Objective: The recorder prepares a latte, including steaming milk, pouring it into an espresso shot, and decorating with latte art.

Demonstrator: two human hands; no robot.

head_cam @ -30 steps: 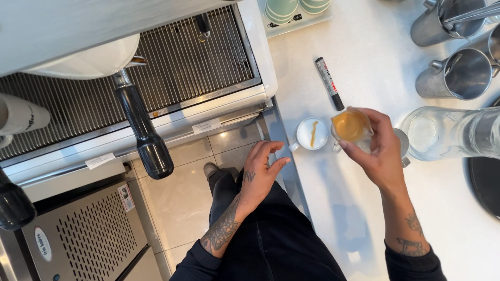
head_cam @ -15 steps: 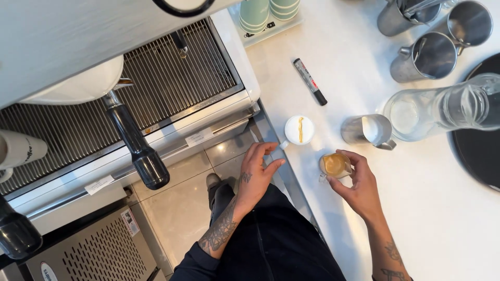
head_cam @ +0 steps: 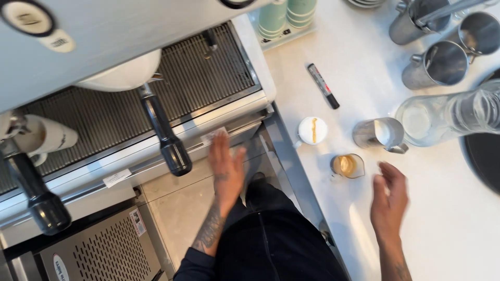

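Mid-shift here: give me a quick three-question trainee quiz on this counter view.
1. True or false: the right hand grips the small clear glass of brown coffee.
2. Which lies nearest the black marker pen? A the small white cup with a brown streak; B the clear glass carafe.
3. Fill in: the left hand reaches toward the espresso machine's metal ____.

Key: 1 false; 2 A; 3 drip tray.
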